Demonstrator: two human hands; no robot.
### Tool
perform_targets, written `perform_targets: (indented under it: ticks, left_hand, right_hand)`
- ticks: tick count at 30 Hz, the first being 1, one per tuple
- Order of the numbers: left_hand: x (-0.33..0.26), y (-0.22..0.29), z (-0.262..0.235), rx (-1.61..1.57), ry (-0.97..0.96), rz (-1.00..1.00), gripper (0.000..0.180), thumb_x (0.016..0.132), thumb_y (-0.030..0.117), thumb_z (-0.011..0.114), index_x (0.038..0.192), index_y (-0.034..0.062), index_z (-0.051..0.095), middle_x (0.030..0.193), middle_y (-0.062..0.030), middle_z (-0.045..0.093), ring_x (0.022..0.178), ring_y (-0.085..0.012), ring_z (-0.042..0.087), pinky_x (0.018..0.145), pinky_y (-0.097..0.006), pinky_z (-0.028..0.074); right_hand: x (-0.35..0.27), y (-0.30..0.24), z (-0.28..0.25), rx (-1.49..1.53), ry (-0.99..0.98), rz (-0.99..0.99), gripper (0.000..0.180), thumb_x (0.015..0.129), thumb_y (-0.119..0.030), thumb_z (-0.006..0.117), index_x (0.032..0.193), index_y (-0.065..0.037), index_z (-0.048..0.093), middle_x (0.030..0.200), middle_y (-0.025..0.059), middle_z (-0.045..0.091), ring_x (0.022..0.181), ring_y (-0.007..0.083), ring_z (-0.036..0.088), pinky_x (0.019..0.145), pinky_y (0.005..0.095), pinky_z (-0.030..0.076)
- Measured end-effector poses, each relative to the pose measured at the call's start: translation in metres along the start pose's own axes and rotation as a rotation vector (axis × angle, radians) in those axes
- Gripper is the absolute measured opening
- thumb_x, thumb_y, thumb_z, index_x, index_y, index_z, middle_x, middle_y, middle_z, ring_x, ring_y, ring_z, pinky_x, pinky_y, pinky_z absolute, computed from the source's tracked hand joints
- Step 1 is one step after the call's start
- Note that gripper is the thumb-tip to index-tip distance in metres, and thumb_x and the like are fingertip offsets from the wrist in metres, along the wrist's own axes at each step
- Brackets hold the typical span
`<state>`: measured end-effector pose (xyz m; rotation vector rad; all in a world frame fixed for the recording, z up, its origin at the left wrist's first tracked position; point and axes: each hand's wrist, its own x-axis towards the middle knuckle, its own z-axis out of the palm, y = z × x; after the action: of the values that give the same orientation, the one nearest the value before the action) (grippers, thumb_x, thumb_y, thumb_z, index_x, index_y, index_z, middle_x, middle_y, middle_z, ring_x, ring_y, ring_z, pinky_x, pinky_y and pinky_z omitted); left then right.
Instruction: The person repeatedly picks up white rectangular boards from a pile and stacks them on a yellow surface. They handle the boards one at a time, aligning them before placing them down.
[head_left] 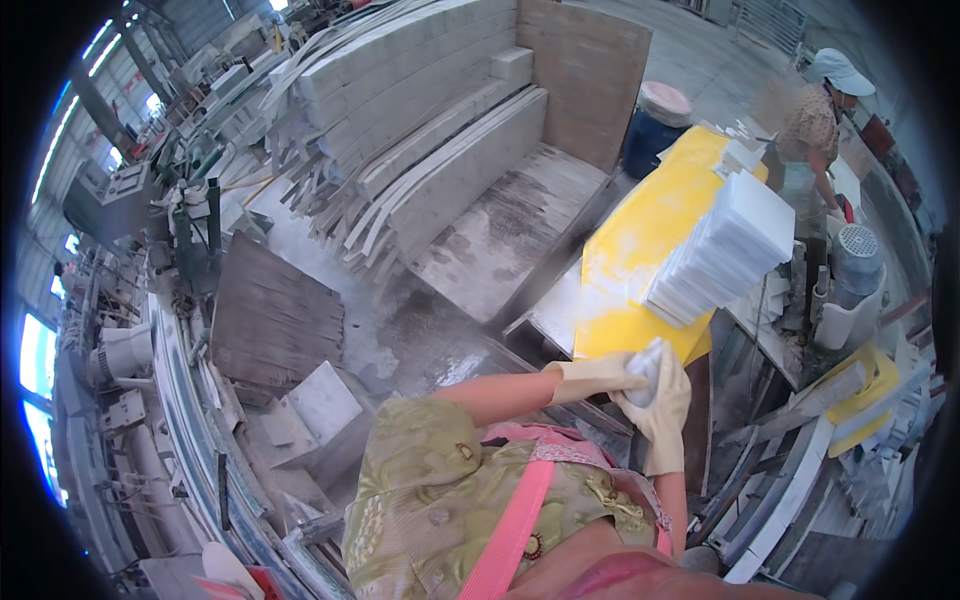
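1. Pink apron straps [520, 520] over a green patterned top [440, 490] lie closest below the camera.
2. Both gloved hands meet at a small white piece [648, 362] just before the yellow table [640, 240].
3. Left hand [600, 375] reaches across, its fingers clenched on the piece's left side.
4. Right hand [662, 405] rises upright, fingers wrapped around the piece.
5. Fanned stack of white tiles [725, 250] rests on the table, just beyond the hands.
6. Blue barrel [655, 125] with a pale lid stands past the table's far end; contents hidden.
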<state>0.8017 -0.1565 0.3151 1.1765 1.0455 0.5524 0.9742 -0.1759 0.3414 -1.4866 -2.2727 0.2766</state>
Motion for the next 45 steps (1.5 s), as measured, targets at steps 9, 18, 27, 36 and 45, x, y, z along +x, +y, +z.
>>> perform_targets:
  ticks: [9,18,27,36,45]
  left_hand:
    - [-0.008,-0.005,-0.056,0.585,0.7,-0.061,0.051,0.086,0.038,0.061,0.115,-0.0047,0.062,0.106,-0.0318,0.069,0.103,-0.0452,0.067,0.092,-0.052,0.052]
    - [-0.006,0.043,-0.031,0.748,0.614,-0.259,0.047,0.086,0.038,0.059,0.104,-0.0014,0.074,0.105,-0.0252,0.073,0.104,-0.0391,0.07,0.091,-0.044,0.053]
    - [0.018,0.046,-0.006,0.833,0.746,-0.327,0.046,0.083,0.031,0.057,0.112,-0.0004,0.073,0.106,-0.0236,0.074,0.102,-0.0373,0.071,0.089,-0.043,0.054]
    - [0.016,0.041,-0.008,0.83,0.805,-0.275,0.043,0.077,0.032,0.058,0.099,-0.0009,0.075,0.092,-0.0206,0.076,0.086,-0.0331,0.074,0.078,-0.042,0.056]
    - [0.013,0.042,-0.006,0.785,0.796,-0.26,0.045,0.078,0.033,0.059,0.103,-0.0005,0.075,0.094,-0.0198,0.076,0.081,-0.0308,0.074,0.074,-0.04,0.057]
  right_hand:
    - [-0.139,0.13,-0.044,0.155,0.345,0.407,0.05,0.087,-0.008,0.067,0.136,0.001,0.059,0.133,0.0194,0.062,0.122,0.0341,0.061,0.108,0.0412,0.044]
    - [-0.488,0.289,-0.102,-0.853,0.531,0.185,0.096,0.081,-0.038,0.082,0.156,-0.001,0.035,0.148,0.0216,0.052,0.132,0.03,0.056,0.108,0.0448,0.046]
    - [-0.492,0.273,-0.119,-0.415,0.263,0.69,0.092,0.086,-0.047,0.073,0.156,-0.003,0.035,0.156,0.0188,0.042,0.144,0.0331,0.039,0.117,0.0461,0.036]
    - [-0.439,0.311,-0.156,-0.597,0.159,0.707,0.069,0.096,-0.03,0.059,0.151,0.007,0.038,0.154,0.0248,0.044,0.142,0.0418,0.04,0.12,0.0483,0.03]
    - [-0.413,0.305,-0.157,-0.669,-0.083,0.682,0.076,0.093,-0.02,0.061,0.155,0.008,0.027,0.161,0.0238,0.032,0.149,0.0393,0.031,0.125,0.0456,0.024]
